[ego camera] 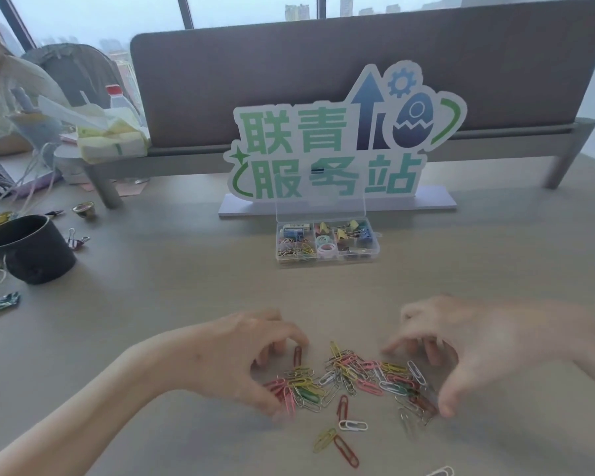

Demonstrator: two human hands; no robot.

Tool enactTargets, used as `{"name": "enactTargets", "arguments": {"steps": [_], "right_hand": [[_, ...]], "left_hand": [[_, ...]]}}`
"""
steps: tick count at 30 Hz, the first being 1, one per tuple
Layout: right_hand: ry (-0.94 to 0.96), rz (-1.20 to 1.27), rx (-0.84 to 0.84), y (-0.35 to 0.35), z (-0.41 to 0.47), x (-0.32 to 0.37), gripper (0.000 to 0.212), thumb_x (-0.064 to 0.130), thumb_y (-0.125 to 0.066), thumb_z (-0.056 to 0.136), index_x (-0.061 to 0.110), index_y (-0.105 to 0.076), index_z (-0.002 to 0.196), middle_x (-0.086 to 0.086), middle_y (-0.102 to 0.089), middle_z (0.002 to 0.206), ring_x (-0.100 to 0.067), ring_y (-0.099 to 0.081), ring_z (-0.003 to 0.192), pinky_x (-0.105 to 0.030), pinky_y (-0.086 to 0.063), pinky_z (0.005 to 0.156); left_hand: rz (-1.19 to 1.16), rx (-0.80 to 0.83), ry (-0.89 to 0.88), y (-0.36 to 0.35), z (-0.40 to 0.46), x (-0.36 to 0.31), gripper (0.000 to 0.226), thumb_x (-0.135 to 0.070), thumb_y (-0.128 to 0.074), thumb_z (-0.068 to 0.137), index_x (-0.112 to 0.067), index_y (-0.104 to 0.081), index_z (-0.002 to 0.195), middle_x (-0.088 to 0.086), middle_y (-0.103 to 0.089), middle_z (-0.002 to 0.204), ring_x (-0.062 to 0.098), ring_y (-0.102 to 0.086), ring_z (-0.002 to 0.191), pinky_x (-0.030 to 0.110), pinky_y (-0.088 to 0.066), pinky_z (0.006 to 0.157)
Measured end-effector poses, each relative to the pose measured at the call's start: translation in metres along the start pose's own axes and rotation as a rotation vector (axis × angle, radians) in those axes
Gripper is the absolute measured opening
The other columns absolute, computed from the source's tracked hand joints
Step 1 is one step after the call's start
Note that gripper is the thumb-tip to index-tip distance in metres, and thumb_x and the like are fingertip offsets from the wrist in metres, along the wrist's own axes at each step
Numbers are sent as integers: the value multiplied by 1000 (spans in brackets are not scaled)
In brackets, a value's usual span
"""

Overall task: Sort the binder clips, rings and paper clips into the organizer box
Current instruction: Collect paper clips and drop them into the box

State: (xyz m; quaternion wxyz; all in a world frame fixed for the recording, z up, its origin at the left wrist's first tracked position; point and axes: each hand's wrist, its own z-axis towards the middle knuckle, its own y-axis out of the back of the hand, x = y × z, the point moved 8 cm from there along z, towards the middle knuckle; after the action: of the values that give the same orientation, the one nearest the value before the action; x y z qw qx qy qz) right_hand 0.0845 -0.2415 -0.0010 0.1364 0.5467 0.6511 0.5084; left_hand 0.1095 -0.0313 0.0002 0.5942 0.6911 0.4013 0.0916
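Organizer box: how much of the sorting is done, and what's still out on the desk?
Done: the open organizer box already holds binder clips, rings and some paper clips.
In hand: left hand and right hand cup a loose paper clip pile on the desk.
Left: that pile, stray clips nearer the camera, and one binder clip beside the black cup.

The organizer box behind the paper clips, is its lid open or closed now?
Open. The clear lid of the organizer box stands upright at the back, and the compartments with clips and rings are uncovered.
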Motion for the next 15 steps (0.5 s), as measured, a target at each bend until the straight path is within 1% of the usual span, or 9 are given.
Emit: {"name": "enactTargets", "arguments": {"steps": [2, 5, 6, 8, 10, 11, 12, 14, 15], "right_hand": [[-15, -43, -62, -12, -9, 5, 63, 57, -77, 61, 53, -52, 119, 22, -46, 101, 1, -57, 87, -25, -52, 75], [-12, -16, -225, -17, -11, 13, 24, 49, -71, 72, 51, -57, 91, 19, -47, 96, 1, -55, 81, -27, -51, 72], [-4, -1, -277, -17, -10, 15, 19, 45, -71, 74, 48, -58, 89, 19, -50, 93, 2, -55, 80, -26, -50, 72], [19, 4, -343, -17, -7, 20, 18, 41, -70, 79, 41, -62, 95, 17, -53, 89, 2, -56, 81, -22, -49, 73], [48, 24, -345, -15, -10, 26, 25, 47, -68, 80, 38, -64, 103, 15, -53, 89, 1, -56, 83, -22, -49, 74], [52, 46, -315, -15, -13, 28, 34, 53, -69, 77, 40, -63, 107, 16, -52, 91, 1, -56, 84, -23, -50, 74], [48, 63, -268, -18, -16, 28, 47, 61, -72, 70, 45, -60, 114, 18, -49, 95, 2, -55, 85, -24, -50, 74], [5, 60, -152, -27, -24, 26, 85, 68, -78, 55, 58, -42, 131, 25, -39, 105, 11, -48, 88, -18, -44, 70], [-18, 30, -112, -33, -26, 25, 98, 68, -80, 52, 59, -31, 136, 28, -33, 108, 15, -44, 88, -16, -40, 69]], "left_hand": [[-94, -65, -8, -4, -2, -5, 57, -52, -80, 65, -43, -52, 114, -18, -49, 94, 1, -54, 83, 18, -47, 76], [-262, -192, -14, -7, 2, -8, 41, -37, -83, 69, -32, -64, 105, -12, -58, 91, 7, -61, 77, 14, -49, 69], [-297, -229, -20, -8, 3, -11, 36, -32, -83, 70, -29, -66, 102, -11, -60, 90, 8, -62, 76, 12, -48, 67], [-334, -284, -38, -9, 6, -19, 31, -26, -83, 72, -26, -69, 99, -10, -61, 89, 8, -62, 74, 10, -46, 65], [-327, -321, -50, -11, 5, -27, 30, -28, -81, 74, -28, -68, 101, -11, -60, 90, 6, -61, 75, 9, -45, 65], [-305, -345, -49, -11, 2, -29, 33, -34, -80, 74, -30, -67, 104, -13, -58, 92, 4, -60, 76, 10, -45, 66], [-275, -368, -44, -10, -2, -31, 41, -45, -79, 72, -34, -64, 109, -17, -55, 95, 1, -57, 78, 11, -45, 68], [-195, -350, -8, -13, -9, -34, 75, -70, -74, 60, -44, -49, 125, -25, -44, 105, -9, -50, 87, 14, -44, 78], [-144, -304, 28, -18, -12, -34, 92, -79, -70, 53, -49, -36, 133, -28, -37, 110, -12, -46, 94, 15, -44, 84]]}}
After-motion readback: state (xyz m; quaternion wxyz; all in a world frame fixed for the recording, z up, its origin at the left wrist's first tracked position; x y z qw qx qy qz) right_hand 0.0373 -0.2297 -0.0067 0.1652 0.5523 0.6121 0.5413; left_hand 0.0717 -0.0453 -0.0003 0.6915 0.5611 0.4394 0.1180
